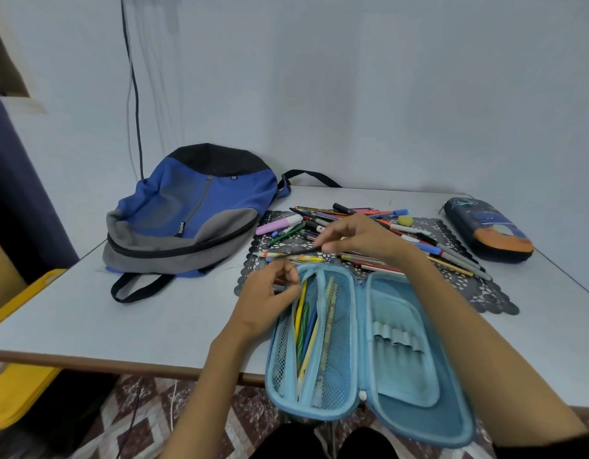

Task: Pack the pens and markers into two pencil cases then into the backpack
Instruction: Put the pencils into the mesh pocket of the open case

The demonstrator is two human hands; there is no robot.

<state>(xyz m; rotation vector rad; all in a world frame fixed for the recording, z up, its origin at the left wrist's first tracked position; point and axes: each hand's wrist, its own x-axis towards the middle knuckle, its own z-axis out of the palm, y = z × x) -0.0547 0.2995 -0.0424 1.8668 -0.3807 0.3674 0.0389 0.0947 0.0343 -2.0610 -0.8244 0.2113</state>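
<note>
A light blue pencil case lies open at the table's near edge, with several pencils in its left mesh half. My left hand pinches the top edge of that mesh pocket. Just beyond the case, my right hand pinches a dark pen lying crosswise above the pile. A heap of pens and markers spreads over a dark lace mat. A second, dark blue and orange pencil case lies shut at the right. The blue and grey backpack lies flat at the left.
The white table stands against a pale wall. A yellow bin sits off the table's left edge. A black cable hangs down the wall behind the backpack. The backpack's strap loops onto the table.
</note>
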